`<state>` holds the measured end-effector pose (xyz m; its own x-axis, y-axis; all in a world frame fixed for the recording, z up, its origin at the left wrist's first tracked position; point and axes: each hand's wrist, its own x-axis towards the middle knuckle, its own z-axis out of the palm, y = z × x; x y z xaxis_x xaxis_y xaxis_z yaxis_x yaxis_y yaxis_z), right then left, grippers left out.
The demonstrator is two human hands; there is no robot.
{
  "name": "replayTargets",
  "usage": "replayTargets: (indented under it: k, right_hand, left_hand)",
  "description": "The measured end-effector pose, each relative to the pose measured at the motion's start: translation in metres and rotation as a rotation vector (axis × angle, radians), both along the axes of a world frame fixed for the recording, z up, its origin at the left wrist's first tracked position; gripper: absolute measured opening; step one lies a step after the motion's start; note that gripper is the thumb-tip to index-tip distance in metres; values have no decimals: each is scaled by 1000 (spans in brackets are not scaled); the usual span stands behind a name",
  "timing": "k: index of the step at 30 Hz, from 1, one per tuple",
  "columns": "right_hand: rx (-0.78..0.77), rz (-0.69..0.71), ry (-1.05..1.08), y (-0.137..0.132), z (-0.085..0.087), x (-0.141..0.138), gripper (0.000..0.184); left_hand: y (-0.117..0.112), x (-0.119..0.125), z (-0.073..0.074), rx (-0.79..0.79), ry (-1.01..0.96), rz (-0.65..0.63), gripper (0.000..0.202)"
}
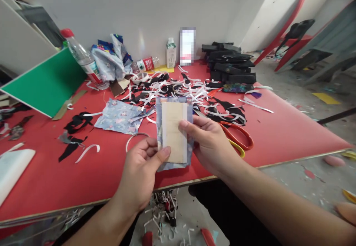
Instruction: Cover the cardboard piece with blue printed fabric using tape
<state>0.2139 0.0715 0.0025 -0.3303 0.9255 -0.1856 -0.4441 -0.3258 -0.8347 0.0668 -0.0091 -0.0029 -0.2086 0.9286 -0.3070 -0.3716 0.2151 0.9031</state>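
1 beige panel [174, 133] on blue fabric [190, 157], held above red table [272, 131]: lower left pinched by left hand [143, 166], right edge by right hand [213, 140], both nearly closed. Judged light, panel stiff, fabric limp; edges best gripped.

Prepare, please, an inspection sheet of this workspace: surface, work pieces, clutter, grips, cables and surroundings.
Surface: red tabletop, its middle strewn with white and black scraps.
Job's things: tan panel with white edges, against held fabric, blue and patterned; similar loose piece on the table at left; scissors by the right grip.
Clutter: standing bottle with red cap, lying bottle, black bundles stacked at back right.
Grips: left grip pinches the panel and fabric at lower left; right grip holds the right side, thumb on the panel.
Cables: nothing seen.
Surroundings: grey wall behind, red chair at right, littered floor.
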Motion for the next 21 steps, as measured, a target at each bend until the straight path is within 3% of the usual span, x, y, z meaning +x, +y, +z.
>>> replayTargets:
  k: [4,9,11,17,21]
  right_hand:
    - [-76,49,-39,1,-10,-2,33]
    - [-61,159,25,-2,-14,-3,42]
    - [-59,182,46,-4,-12,-4,45]
    - [-154,113,20,-10,-5,-8,33]
    - [-172,57,-62,-11,-6,-7,36]
  left_hand:
    - [7,-4,-6,2,-8,-53,25]
    - [9,-8,-9,56,29,50,23]
    - [9,-9,-10,61,36,27,20]
    - [6,-11,-2,75,135,-76,21]
    - [3,-6,2,61,207,-96,25]
